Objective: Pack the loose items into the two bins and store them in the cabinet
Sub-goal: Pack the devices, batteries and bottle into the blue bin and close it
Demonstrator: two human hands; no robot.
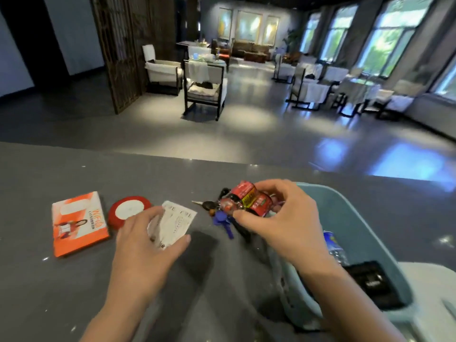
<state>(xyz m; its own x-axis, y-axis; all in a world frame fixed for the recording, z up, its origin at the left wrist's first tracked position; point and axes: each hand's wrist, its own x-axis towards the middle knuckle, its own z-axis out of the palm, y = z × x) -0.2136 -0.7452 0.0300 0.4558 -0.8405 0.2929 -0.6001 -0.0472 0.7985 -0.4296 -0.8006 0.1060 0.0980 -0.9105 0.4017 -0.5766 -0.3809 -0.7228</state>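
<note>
Red-labelled crinkly packet (246, 202) in right hand (278, 225) beside pale-blue bin (365, 233)

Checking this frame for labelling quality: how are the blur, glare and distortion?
Head view: right hand and its red packet are motion-blurred; window glare lies blue on the floor; the wide lens bends the counter edge; the orange box stays readable.

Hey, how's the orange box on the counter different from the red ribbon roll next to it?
The flat orange rectangular box has printed pictures and text; the round red ribbon roll has a plain white centre. The box is bigger and lies farther left; the roll sits nearer the left hand. Both lie flat on the grey counter, unpacked.
</note>
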